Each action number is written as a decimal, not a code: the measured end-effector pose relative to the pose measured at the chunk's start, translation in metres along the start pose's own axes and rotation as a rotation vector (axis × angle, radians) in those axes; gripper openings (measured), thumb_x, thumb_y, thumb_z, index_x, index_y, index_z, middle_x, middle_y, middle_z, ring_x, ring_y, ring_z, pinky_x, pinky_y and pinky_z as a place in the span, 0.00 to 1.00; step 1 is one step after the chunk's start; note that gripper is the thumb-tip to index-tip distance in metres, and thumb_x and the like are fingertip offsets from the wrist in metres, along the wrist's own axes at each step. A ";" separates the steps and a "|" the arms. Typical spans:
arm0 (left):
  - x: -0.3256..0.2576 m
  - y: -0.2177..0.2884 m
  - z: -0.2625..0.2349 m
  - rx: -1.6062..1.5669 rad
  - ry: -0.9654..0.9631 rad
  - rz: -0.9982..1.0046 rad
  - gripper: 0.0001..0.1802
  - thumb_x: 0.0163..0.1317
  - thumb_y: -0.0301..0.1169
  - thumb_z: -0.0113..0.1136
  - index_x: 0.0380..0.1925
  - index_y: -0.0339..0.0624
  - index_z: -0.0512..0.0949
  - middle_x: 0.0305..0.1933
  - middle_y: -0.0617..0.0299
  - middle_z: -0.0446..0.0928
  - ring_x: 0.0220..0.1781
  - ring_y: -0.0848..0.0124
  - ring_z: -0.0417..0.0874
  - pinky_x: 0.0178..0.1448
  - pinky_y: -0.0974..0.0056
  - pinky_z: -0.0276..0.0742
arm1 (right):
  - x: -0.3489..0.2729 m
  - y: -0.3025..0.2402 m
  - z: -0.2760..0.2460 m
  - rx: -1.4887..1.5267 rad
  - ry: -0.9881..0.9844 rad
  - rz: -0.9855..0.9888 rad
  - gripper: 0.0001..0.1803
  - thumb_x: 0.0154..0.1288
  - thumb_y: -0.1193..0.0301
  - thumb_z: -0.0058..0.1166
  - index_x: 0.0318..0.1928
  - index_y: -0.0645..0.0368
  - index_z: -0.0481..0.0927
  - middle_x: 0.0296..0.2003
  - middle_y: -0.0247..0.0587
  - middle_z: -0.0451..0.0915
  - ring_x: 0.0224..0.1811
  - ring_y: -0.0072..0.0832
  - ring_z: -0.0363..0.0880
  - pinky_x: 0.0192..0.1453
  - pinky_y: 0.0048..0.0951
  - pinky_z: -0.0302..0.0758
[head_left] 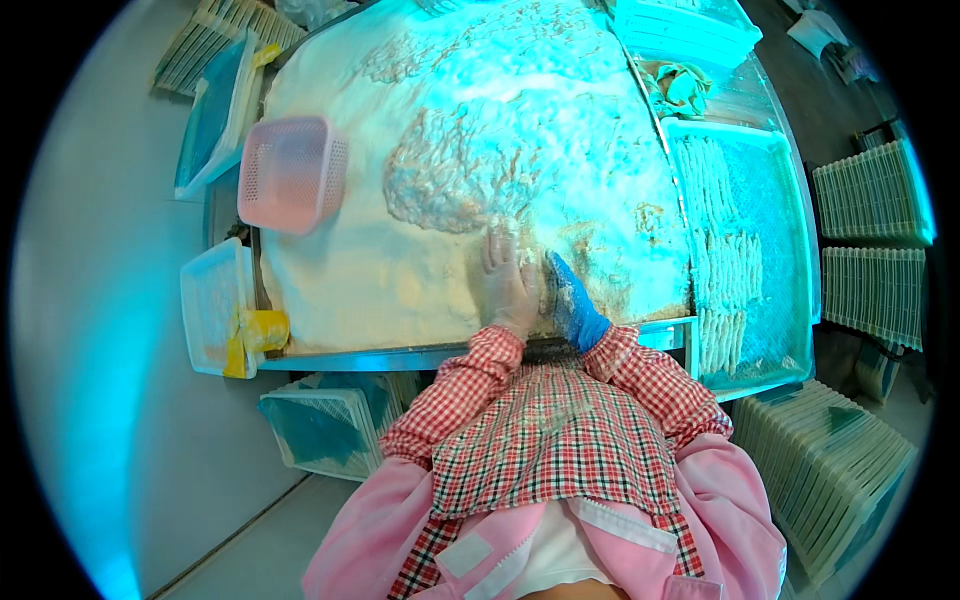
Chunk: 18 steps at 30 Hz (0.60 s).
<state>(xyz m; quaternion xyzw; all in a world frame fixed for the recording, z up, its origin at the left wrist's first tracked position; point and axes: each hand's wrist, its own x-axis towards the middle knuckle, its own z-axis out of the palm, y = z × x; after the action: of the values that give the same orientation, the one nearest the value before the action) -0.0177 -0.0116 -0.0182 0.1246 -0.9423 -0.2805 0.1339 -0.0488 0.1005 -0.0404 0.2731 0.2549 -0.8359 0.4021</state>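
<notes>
My left hand, in a whitish, powder-dusted glove, rests with fingers stretched out on the white powder at the table's near edge. Just right of it is my right hand in a blue glove, turned on its side, its fingers straight and dusted white. Between the hands lie small pale clumps; I cannot make out anything held. Directly beyond my fingertips spreads a lumpy, pale, powder-coated mass. To the right, a turquoise-lit tray carries rows of thin, powdery white strips.
A pink perforated basket sits on the table's left side. White bins hang along that edge, one with a yellow scoop-like piece. Stacked trays stand lower right, with more racks beyond. A crumpled cloth lies upper right.
</notes>
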 end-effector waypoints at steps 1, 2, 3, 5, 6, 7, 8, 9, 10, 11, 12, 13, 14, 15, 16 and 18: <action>0.002 0.015 0.012 -0.085 -0.020 0.002 0.28 0.62 0.36 0.50 0.61 0.37 0.67 0.65 0.45 0.65 0.69 0.51 0.61 0.72 0.49 0.54 | -0.006 -0.009 0.008 0.163 -0.088 0.025 0.27 0.73 0.54 0.43 0.65 0.55 0.66 0.59 0.42 0.71 0.56 0.35 0.72 0.59 0.35 0.72; 0.005 0.025 0.020 -0.170 -0.040 0.006 0.27 0.63 0.36 0.49 0.61 0.38 0.68 0.66 0.46 0.65 0.71 0.51 0.59 0.73 0.48 0.51 | -0.010 -0.017 0.012 0.326 -0.176 0.051 0.28 0.73 0.53 0.41 0.67 0.54 0.64 0.62 0.42 0.69 0.59 0.35 0.71 0.62 0.36 0.70; 0.009 0.030 0.023 -0.085 -0.114 0.058 0.28 0.63 0.37 0.50 0.62 0.38 0.67 0.67 0.46 0.64 0.72 0.51 0.57 0.74 0.48 0.48 | -0.011 -0.023 0.009 0.296 -0.219 0.013 0.28 0.74 0.53 0.39 0.67 0.54 0.63 0.62 0.41 0.69 0.60 0.35 0.70 0.64 0.36 0.69; 0.021 0.059 0.024 0.070 -0.278 0.184 0.30 0.63 0.38 0.51 0.64 0.38 0.65 0.69 0.46 0.61 0.74 0.52 0.52 0.76 0.49 0.41 | -0.020 -0.039 -0.014 0.246 -0.286 -0.088 0.28 0.75 0.54 0.36 0.68 0.54 0.62 0.63 0.41 0.68 0.63 0.34 0.68 0.67 0.36 0.66; 0.025 0.068 0.029 0.150 -0.357 0.244 0.31 0.63 0.39 0.51 0.65 0.38 0.63 0.70 0.45 0.59 0.76 0.52 0.49 0.78 0.49 0.38 | -0.024 -0.045 -0.024 0.218 -0.317 -0.132 0.28 0.76 0.54 0.35 0.69 0.54 0.61 0.64 0.40 0.68 0.64 0.33 0.67 0.69 0.36 0.64; 0.033 0.063 0.047 0.105 -0.172 0.215 0.32 0.62 0.38 0.55 0.65 0.41 0.63 0.70 0.48 0.60 0.76 0.53 0.50 0.77 0.49 0.40 | -0.035 -0.053 -0.014 0.183 -0.159 -0.188 0.27 0.75 0.55 0.37 0.68 0.55 0.63 0.64 0.40 0.67 0.62 0.33 0.68 0.68 0.37 0.65; 0.040 0.071 0.052 0.040 -0.129 0.220 0.32 0.62 0.37 0.56 0.65 0.41 0.63 0.69 0.48 0.61 0.75 0.53 0.51 0.77 0.49 0.41 | -0.039 -0.064 -0.019 0.129 -0.127 -0.220 0.26 0.75 0.56 0.38 0.66 0.55 0.65 0.63 0.40 0.69 0.60 0.31 0.70 0.65 0.35 0.68; 0.050 0.072 0.053 -0.026 -0.086 0.222 0.32 0.62 0.37 0.57 0.65 0.41 0.63 0.69 0.48 0.61 0.75 0.53 0.52 0.77 0.49 0.43 | -0.040 -0.076 -0.026 0.076 -0.092 -0.249 0.25 0.75 0.56 0.39 0.65 0.55 0.66 0.61 0.39 0.71 0.57 0.29 0.72 0.62 0.32 0.71; 0.062 0.074 0.052 -0.093 -0.051 0.229 0.32 0.61 0.37 0.57 0.65 0.42 0.63 0.69 0.48 0.62 0.74 0.53 0.54 0.76 0.50 0.45 | -0.042 -0.090 -0.036 0.030 -0.054 -0.284 0.24 0.75 0.57 0.40 0.64 0.55 0.68 0.59 0.39 0.72 0.55 0.28 0.74 0.59 0.30 0.74; 0.076 0.072 0.049 -0.168 -0.028 0.242 0.32 0.62 0.38 0.57 0.65 0.42 0.63 0.68 0.48 0.63 0.73 0.52 0.56 0.75 0.50 0.48 | -0.038 -0.108 -0.062 0.070 0.082 -0.364 0.22 0.74 0.58 0.44 0.61 0.56 0.72 0.47 0.35 0.79 0.37 0.21 0.77 0.37 0.21 0.77; 0.090 0.063 0.042 -0.230 0.001 0.245 0.32 0.62 0.40 0.57 0.65 0.42 0.63 0.67 0.48 0.63 0.72 0.52 0.59 0.74 0.51 0.51 | -0.044 -0.134 -0.068 -0.076 0.122 -0.459 0.22 0.73 0.58 0.45 0.60 0.56 0.72 0.43 0.34 0.79 0.33 0.19 0.76 0.33 0.19 0.73; 0.105 0.054 0.034 -0.081 0.037 0.239 0.32 0.62 0.40 0.57 0.64 0.41 0.64 0.67 0.47 0.64 0.70 0.52 0.61 0.73 0.52 0.54 | -0.053 -0.168 -0.065 -0.224 0.162 -0.549 0.22 0.73 0.58 0.46 0.60 0.56 0.73 0.38 0.32 0.79 0.29 0.17 0.74 0.28 0.17 0.70; 0.118 0.043 0.026 0.075 0.076 0.231 0.31 0.63 0.40 0.57 0.63 0.39 0.65 0.66 0.46 0.65 0.69 0.52 0.64 0.72 0.53 0.57 | -0.058 -0.200 -0.064 -0.371 0.198 -0.632 0.22 0.73 0.58 0.46 0.59 0.57 0.73 0.33 0.31 0.80 0.25 0.15 0.73 0.24 0.15 0.67; 0.133 0.033 0.018 0.065 0.077 0.173 0.28 0.63 0.39 0.56 0.60 0.38 0.68 0.63 0.46 0.67 0.66 0.51 0.66 0.69 0.52 0.60 | -0.058 -0.231 -0.066 -0.471 0.298 -0.737 0.21 0.72 0.58 0.47 0.58 0.57 0.74 0.30 0.30 0.78 0.22 0.15 0.69 0.22 0.16 0.64; 0.149 0.023 0.015 0.054 0.077 0.119 0.25 0.64 0.38 0.55 0.58 0.36 0.70 0.60 0.46 0.70 0.63 0.50 0.69 0.66 0.52 0.63 | -0.055 -0.265 -0.073 -0.568 0.401 -0.844 0.21 0.72 0.58 0.47 0.57 0.57 0.75 0.27 0.29 0.77 0.19 0.15 0.66 0.21 0.17 0.61; 0.169 -0.004 0.013 0.164 0.131 0.091 0.20 0.63 0.38 0.56 0.52 0.39 0.74 0.54 0.49 0.74 0.56 0.52 0.74 0.58 0.53 0.70 | -0.023 -0.337 -0.126 -0.806 0.578 -0.957 0.20 0.71 0.58 0.48 0.55 0.58 0.77 0.28 0.32 0.79 0.23 0.18 0.71 0.25 0.20 0.67</action>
<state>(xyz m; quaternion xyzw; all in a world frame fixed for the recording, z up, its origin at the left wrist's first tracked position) -0.1787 -0.0607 -0.0001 0.1101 -0.9559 -0.1875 0.1973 -0.2783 0.3786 -0.0463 0.1717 0.7354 -0.6550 -0.0253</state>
